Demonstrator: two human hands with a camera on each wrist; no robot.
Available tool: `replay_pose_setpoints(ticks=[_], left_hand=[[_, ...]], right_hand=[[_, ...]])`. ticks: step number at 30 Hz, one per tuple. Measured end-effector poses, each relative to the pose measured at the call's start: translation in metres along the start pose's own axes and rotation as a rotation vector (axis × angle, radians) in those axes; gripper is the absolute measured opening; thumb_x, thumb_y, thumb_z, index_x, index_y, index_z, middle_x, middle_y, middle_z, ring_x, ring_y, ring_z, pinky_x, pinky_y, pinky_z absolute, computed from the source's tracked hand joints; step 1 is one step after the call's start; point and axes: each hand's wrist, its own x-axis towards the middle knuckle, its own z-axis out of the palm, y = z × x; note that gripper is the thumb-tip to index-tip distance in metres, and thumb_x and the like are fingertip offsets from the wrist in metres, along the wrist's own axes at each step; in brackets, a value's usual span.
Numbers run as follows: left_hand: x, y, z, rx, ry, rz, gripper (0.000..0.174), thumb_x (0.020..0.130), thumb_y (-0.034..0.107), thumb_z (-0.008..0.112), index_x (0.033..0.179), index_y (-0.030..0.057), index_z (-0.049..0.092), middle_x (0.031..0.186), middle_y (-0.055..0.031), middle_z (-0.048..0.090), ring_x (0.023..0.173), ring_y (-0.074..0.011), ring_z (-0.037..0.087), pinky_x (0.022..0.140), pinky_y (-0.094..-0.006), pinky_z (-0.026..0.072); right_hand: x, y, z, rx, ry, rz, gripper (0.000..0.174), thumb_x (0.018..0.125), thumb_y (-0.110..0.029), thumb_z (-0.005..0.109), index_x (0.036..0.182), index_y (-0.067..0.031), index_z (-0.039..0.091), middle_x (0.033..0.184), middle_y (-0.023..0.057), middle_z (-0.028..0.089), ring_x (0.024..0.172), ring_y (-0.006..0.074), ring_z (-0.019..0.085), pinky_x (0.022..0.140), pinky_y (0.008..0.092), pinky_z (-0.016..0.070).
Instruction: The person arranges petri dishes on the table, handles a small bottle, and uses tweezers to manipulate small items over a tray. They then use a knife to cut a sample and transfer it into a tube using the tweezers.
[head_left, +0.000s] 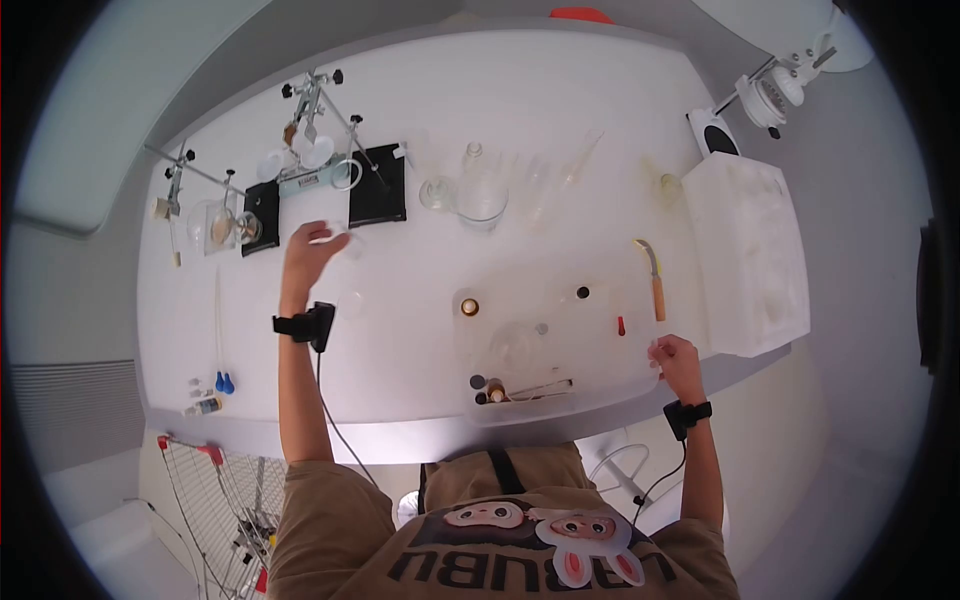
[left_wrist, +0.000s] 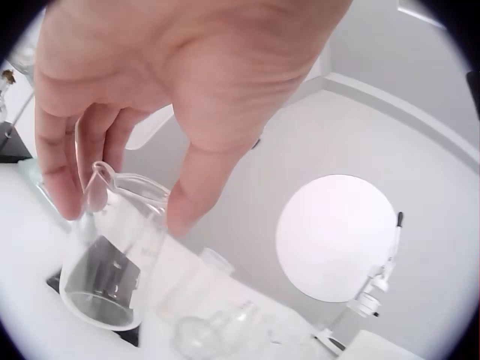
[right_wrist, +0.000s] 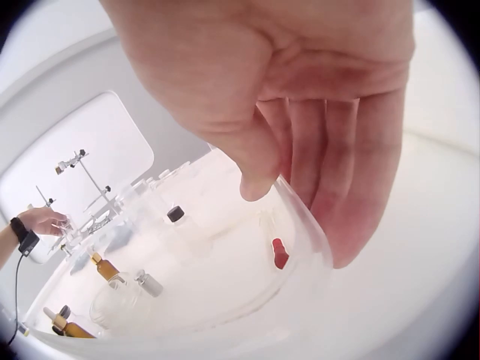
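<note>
My left hand (head_left: pixel 313 258) pinches the rim of a clear glass beaker (left_wrist: pixel 150 259), thumb on one side and fingers on the other. The beaker has a pouring lip and shows best in the left wrist view. My right hand (head_left: pixel 679 366) grips the side wall of a clear plastic bin (right_wrist: pixel 311 229), its thumb inside and its fingers outside. Inside that bin lie brown dropper bottles (right_wrist: pixel 105 267), a dropper with a red bulb (right_wrist: pixel 280 255), a small clear stoppered bottle (right_wrist: pixel 149 283) and a black-capped bottle (right_wrist: pixel 175 214).
Behind my left hand stand black-based clamp stands (head_left: pixel 378 188). Glassware, including a glass bowl (head_left: pixel 482 208), sits mid-table. A wooden-handled curved knife (head_left: pixel 657 290) lies beside the bin, near a white foam box (head_left: pixel 752 255). Blue-bulb droppers (head_left: pixel 225 382) lie at front left.
</note>
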Motion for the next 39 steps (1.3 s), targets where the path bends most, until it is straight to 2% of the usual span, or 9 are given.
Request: replay_pose_setpoints(ticks=[5, 11, 13, 20, 22, 30, 34, 37, 39], left_hand=[[-0.023, 0.045, 0.091, 0.026, -0.004, 0.315, 0.064, 0.075, 0.025, 0.088, 0.124, -0.0044, 0.060, 0.113, -0.0158, 0.067, 0.100, -0.0231, 0.065, 0.085, -0.0334, 0.0533], [-0.017, 0.052, 0.161, 0.029, -0.017, 0.376, 0.063, 0.073, 0.021, 0.087, 0.123, -0.0047, 0.058, 0.117, -0.0223, 0.062, 0.103, -0.0364, 0.063, 0.090, -0.0417, 0.0525], [-0.020, 0.059, 0.171, 0.013, -0.057, 0.350, 0.063, 0.073, 0.020, 0.086, 0.123, -0.0052, 0.057, 0.119, -0.0233, 0.060, 0.108, -0.0380, 0.061, 0.094, -0.0425, 0.0512], [-0.017, 0.056, 0.178, 0.157, -0.100, 0.363, 0.064, 0.074, 0.016, 0.084, 0.127, -0.0055, 0.054, 0.121, -0.0234, 0.059, 0.115, -0.0389, 0.056, 0.099, -0.0437, 0.0473], [-0.016, 0.054, 0.179, 0.156, -0.102, 0.364, 0.065, 0.074, 0.016, 0.084, 0.127, -0.0053, 0.053, 0.121, -0.0231, 0.059, 0.115, -0.0389, 0.056, 0.100, -0.0438, 0.0470], [-0.022, 0.034, 0.184, 0.275, 0.031, 0.423, 0.086, 0.073, 0.022, 0.087, 0.137, -0.0097, 0.039, 0.132, -0.0294, 0.047, 0.125, -0.0433, 0.045, 0.107, -0.0469, 0.0397], [-0.058, 0.060, 0.150, 0.111, 0.072, 0.480, 0.071, 0.078, 0.019, 0.083, 0.131, -0.0070, 0.044, 0.130, -0.0278, 0.048, 0.120, -0.0431, 0.046, 0.104, -0.0484, 0.0405], [-0.114, 0.095, 0.122, 0.168, -0.045, 0.417, 0.058, 0.081, 0.015, 0.078, 0.127, -0.0051, 0.049, 0.126, -0.0248, 0.052, 0.117, -0.0411, 0.049, 0.101, -0.0465, 0.0423], [-0.151, 0.120, 0.124, 0.123, -0.433, 0.307, 0.050, 0.082, 0.015, 0.074, 0.123, -0.0039, 0.053, 0.122, -0.0227, 0.056, 0.114, -0.0396, 0.052, 0.099, -0.0441, 0.0450]], right_hand=[[0.001, -0.003, 0.001, -0.010, 0.008, -0.020, 0.014, 0.089, -0.011, 0.067, 0.092, 0.0026, 0.069, 0.074, 0.0104, 0.071, 0.063, 0.0151, 0.068, 0.049, 0.0282, 0.0519], [-0.001, 0.007, 0.005, -0.021, 0.070, -0.075, 0.018, 0.088, -0.013, 0.068, 0.092, 0.0039, 0.068, 0.071, 0.0118, 0.069, 0.062, 0.0176, 0.068, 0.057, 0.0299, 0.0515], [0.001, 0.014, 0.007, -0.043, 0.089, -0.103, 0.017, 0.091, -0.015, 0.064, 0.091, 0.0018, 0.068, 0.072, 0.0080, 0.070, 0.064, 0.0147, 0.069, 0.048, 0.0283, 0.0490], [0.007, 0.031, 0.017, -0.251, 0.195, -0.206, 0.018, 0.090, -0.015, 0.066, 0.090, 0.0029, 0.067, 0.069, 0.0116, 0.069, 0.059, 0.0185, 0.067, 0.055, 0.0307, 0.0505], [0.006, 0.024, 0.018, -0.237, 0.208, -0.105, 0.016, 0.085, -0.018, 0.071, 0.088, -0.0026, 0.068, 0.076, 0.0177, 0.069, 0.073, 0.0381, 0.067, 0.066, 0.0443, 0.0511], [0.003, 0.012, 0.011, -0.262, 0.192, -0.134, 0.017, 0.084, -0.018, 0.072, 0.089, -0.0012, 0.069, 0.077, 0.0191, 0.069, 0.075, 0.0388, 0.067, 0.068, 0.0447, 0.0524], [0.002, 0.009, 0.009, -0.239, 0.175, -0.113, 0.018, 0.083, -0.017, 0.073, 0.088, 0.0000, 0.069, 0.080, 0.0197, 0.070, 0.078, 0.0387, 0.068, 0.070, 0.0438, 0.0537], [0.006, 0.016, 0.011, -0.250, 0.165, -0.118, 0.018, 0.083, -0.016, 0.073, 0.088, 0.0002, 0.069, 0.081, 0.0197, 0.070, 0.078, 0.0386, 0.068, 0.071, 0.0438, 0.0538], [0.008, 0.020, 0.013, -0.254, 0.162, -0.128, 0.018, 0.083, -0.016, 0.073, 0.088, 0.0001, 0.069, 0.082, 0.0197, 0.071, 0.078, 0.0386, 0.068, 0.072, 0.0439, 0.0539]])
